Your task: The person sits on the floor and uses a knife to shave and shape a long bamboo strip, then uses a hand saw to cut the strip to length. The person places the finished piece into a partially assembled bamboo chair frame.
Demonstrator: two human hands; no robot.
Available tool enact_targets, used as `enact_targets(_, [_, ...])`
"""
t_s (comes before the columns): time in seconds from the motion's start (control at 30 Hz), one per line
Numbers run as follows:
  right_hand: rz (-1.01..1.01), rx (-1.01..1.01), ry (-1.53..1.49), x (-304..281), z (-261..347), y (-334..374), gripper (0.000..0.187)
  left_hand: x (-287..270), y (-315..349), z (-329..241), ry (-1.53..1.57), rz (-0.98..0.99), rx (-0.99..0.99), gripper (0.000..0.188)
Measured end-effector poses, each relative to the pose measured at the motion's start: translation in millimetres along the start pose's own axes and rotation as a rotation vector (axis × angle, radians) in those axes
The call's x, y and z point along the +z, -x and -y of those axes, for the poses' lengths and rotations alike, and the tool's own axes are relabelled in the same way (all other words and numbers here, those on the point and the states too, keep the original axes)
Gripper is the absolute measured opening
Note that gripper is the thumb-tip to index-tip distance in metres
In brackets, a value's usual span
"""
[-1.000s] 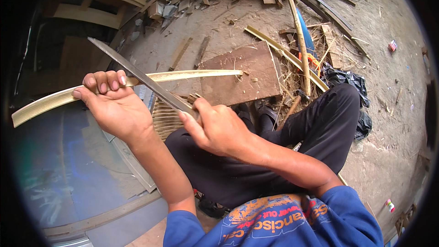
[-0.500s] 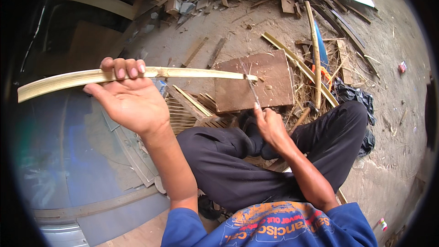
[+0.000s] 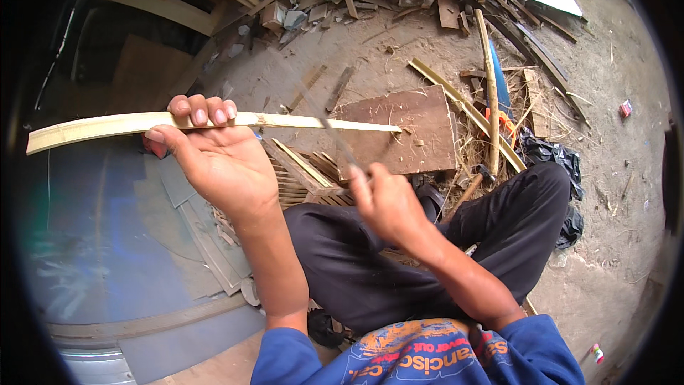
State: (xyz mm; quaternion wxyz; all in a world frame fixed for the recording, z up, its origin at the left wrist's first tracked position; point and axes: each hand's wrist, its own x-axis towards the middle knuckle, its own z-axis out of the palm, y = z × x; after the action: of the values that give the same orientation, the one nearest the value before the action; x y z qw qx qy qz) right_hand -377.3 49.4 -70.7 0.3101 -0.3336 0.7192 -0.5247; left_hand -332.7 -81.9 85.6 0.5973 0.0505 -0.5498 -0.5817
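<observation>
Near the brown board (image 3: 436, 125), left grip (image 3: 222, 160) clasps curved bamboo (image 3: 251, 119), right grip (image 3: 388, 203) a thin blade (image 3: 340, 144).

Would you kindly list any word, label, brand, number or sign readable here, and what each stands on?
Blue shirt: orange and pinkish lettering, partly readable, but I won't copy printed words.
Small reddish packet on the floor, right: any print too small to read.
Small whitish object, lower right: any print too small to read.
Pale strip and blurred blade: no writing to be seen.
</observation>
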Motion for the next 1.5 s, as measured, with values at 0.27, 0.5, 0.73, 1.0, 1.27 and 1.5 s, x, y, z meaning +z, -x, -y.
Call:
enact_targets(0.27, [0.014, 0.186, -0.076, -3.9, -48.3, -4.4, 0.059, 0.9, 0.3, -0.6, -0.002, 0.087, -0.031, 0.04])
enact_targets(0.5, [-0.019, -0.013, -0.057, 0.0, -25.7, 7.8, 0.05, 7.0, -0.4, 0.9, -0.009, 0.088, -0.034, 0.04])
enact_targets(0.73, [-0.004, 0.366, 0.054, 1.9, -140.9, 0.8, 0.065, 1.6, -4.5, 2.3, 0.021, 0.11, -0.033, 0.039])
enact_targets(1.0, [-0.039, 0.437, 0.057, 1.9, -164.9, 1.9, 0.068, -19.1, -25.3, 16.7, 0.029, 0.12, -0.004, 0.037])
enact_targets(1.27, [-0.141, 0.473, 0.009, -27.2, -190.0, 1.5, 0.069, -55.4, -45.9, 42.6, -0.348, -0.132, -0.064, 0.032])
enact_targets(1.5, [-0.415, 0.309, -0.085, -34.7, -220.4, 12.0, 0.059, -108.7, -59.1, 61.1, -0.441, -0.114, -0.329, 0.028])
